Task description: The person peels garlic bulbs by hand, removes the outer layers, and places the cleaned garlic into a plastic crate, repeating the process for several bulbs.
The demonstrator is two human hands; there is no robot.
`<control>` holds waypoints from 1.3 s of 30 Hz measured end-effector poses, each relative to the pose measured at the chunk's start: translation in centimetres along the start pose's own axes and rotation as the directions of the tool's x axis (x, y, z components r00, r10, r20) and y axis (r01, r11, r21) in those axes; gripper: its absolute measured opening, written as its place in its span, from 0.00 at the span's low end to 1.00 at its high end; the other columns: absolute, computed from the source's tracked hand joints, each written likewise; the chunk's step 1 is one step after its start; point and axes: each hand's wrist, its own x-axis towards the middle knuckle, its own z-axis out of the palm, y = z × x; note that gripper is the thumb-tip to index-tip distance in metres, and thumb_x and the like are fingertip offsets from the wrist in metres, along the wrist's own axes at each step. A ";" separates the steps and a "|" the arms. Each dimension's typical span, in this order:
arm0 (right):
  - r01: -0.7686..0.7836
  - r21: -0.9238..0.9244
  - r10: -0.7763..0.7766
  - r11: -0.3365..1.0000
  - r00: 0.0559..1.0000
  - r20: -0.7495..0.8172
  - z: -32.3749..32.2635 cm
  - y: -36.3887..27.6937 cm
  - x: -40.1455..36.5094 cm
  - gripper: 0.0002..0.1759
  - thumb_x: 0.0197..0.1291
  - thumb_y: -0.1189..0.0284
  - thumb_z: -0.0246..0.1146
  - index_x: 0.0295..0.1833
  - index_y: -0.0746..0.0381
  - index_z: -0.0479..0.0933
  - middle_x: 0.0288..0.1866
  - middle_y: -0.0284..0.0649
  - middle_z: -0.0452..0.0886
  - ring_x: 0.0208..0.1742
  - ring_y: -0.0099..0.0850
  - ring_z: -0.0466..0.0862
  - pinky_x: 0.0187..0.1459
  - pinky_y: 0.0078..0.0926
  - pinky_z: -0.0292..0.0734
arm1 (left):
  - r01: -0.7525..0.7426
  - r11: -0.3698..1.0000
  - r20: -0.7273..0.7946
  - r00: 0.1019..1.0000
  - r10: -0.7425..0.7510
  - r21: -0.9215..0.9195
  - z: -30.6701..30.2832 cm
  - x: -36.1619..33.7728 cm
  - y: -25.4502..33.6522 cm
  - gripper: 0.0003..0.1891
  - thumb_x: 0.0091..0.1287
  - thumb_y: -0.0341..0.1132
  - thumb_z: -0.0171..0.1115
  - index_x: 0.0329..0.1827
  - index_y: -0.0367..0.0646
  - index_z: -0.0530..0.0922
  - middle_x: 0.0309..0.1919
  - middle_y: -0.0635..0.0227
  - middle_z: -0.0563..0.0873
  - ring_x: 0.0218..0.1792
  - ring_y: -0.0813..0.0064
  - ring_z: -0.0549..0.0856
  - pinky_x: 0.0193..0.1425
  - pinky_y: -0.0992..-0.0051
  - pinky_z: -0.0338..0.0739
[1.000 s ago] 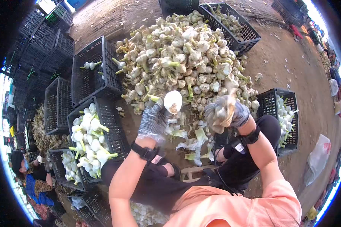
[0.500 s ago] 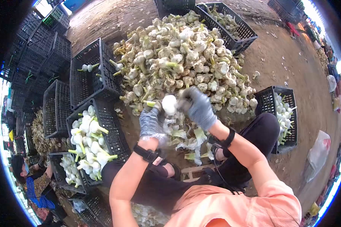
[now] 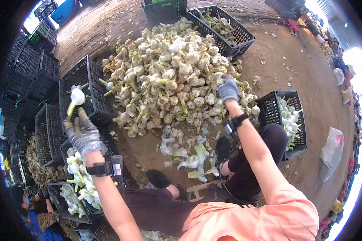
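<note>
My left hand (image 3: 83, 134), in a grey glove, has its fingers spread over the crates on the left. A peeled white garlic bulb (image 3: 77, 97) with a short green stem is just past the fingertips, apart from the palm, above a black crate (image 3: 97, 86). My right hand (image 3: 228, 90), also gloved, is at the right side of the heap of unpeeled garlic (image 3: 165, 76). Its fingers are curled down on a bulb there, mostly hidden by the glove. Peeled bulbs (image 3: 78, 168) fill a crate below my left hand.
Stripped garlic skins (image 3: 189, 154) lie on the ground between my feet. A crate of peeled garlic (image 3: 291, 120) stands by my right knee, and another crate (image 3: 245, 42) stands behind the heap. Stacked crates (image 3: 28, 76) line the left, where a person (image 3: 40, 217) works.
My left hand has moved left with the peeled bulb and opened, the bulb now beyond its fingers. My right hand has left the bulb and moved to the heap. The view has shifted.
</note>
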 end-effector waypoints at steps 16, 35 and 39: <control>0.334 0.408 -0.424 0.850 0.893 0.152 -5.3 -8.9 -8.5 0.21 0.45 0.74 0.67 0.48 0.61 0.71 0.39 0.48 0.77 0.44 0.38 0.78 0.45 0.33 0.74 | 0.514 0.503 0.080 0.640 -0.764 0.695 -4.9 -13.1 -14.0 0.30 0.59 0.36 0.63 0.63 0.50 0.59 0.46 0.60 0.75 0.42 0.65 0.79 0.47 0.65 0.78; -0.030 0.792 -0.577 0.610 0.668 0.470 -9.5 -10.6 -14.3 0.14 0.58 0.66 0.61 0.41 0.67 0.75 0.31 0.32 0.78 0.31 0.18 0.72 0.33 0.20 0.73 | 0.063 0.693 0.497 0.650 -0.575 0.718 -4.3 -16.4 -12.7 0.44 0.45 0.35 0.75 0.65 0.38 0.57 0.57 0.61 0.70 0.55 0.70 0.73 0.58 0.71 0.71; 0.142 0.618 -0.548 0.773 0.641 0.538 -11.0 -11.0 -13.7 0.13 0.58 0.68 0.61 0.42 0.67 0.75 0.32 0.32 0.78 0.32 0.18 0.72 0.34 0.20 0.73 | 0.113 0.679 0.471 0.638 -0.609 0.725 -3.3 -16.6 -11.7 0.44 0.45 0.37 0.74 0.64 0.38 0.58 0.54 0.61 0.72 0.54 0.70 0.75 0.57 0.70 0.72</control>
